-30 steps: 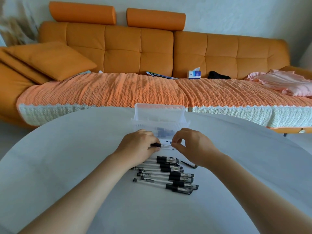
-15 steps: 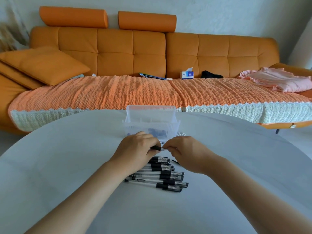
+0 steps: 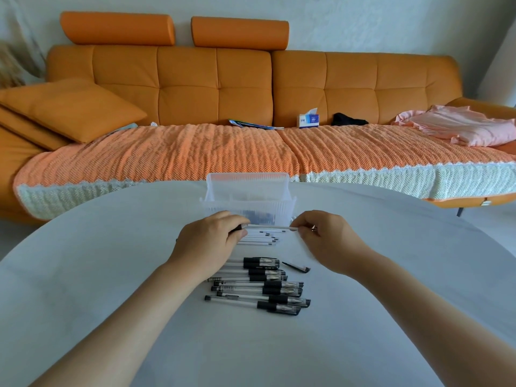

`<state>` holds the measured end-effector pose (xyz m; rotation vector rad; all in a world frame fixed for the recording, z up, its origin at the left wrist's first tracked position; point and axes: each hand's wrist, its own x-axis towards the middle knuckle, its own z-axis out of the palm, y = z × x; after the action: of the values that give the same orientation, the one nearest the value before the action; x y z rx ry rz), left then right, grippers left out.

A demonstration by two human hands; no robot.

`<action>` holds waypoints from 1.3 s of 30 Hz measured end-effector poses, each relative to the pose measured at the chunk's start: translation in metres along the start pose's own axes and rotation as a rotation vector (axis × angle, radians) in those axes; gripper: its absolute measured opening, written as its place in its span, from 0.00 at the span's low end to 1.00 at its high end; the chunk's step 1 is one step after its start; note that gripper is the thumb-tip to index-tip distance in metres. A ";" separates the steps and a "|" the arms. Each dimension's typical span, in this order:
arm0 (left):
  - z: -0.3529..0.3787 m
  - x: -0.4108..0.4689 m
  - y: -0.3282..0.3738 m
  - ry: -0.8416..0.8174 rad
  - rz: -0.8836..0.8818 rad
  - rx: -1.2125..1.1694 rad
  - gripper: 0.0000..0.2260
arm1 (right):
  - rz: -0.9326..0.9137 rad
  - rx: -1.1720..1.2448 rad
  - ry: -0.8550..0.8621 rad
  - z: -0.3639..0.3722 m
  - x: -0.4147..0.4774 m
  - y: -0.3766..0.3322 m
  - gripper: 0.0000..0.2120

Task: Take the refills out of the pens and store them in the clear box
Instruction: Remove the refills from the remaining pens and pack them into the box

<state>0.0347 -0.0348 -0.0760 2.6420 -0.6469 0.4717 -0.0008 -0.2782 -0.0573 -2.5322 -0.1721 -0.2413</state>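
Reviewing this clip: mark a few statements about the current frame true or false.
1. The right hand pinches one end of a thin white refill. True.
2. The left hand is empty. False: it grips a pen at the refill's other end.
3. The clear box sits between the person and the pile of pens. False: it stands on the table beyond the hands.
4. The pile of pens lies nearer the person than both hands. True.

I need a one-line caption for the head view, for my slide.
Left hand grips a pen while right hand pinches its refill before the clear box; more pens wait.
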 end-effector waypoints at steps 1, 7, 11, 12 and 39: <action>-0.001 0.000 0.001 0.002 -0.001 -0.007 0.11 | -0.004 0.010 0.006 -0.001 0.000 -0.002 0.11; -0.003 -0.001 0.001 -0.012 -0.012 -0.007 0.10 | -0.009 0.024 0.004 -0.001 -0.003 -0.007 0.11; -0.004 -0.001 -0.001 -0.045 -0.013 -0.031 0.10 | -0.005 0.031 -0.001 0.000 -0.003 -0.007 0.11; -0.004 -0.001 -0.001 -0.052 -0.013 -0.032 0.10 | -0.008 0.037 -0.003 0.000 -0.003 -0.008 0.11; -0.006 -0.004 0.011 -0.082 -0.040 -0.154 0.05 | -0.089 0.152 -0.045 0.009 -0.001 -0.011 0.13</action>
<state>0.0251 -0.0397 -0.0696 2.5341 -0.6277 0.2908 -0.0027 -0.2647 -0.0590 -2.3827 -0.3096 -0.1990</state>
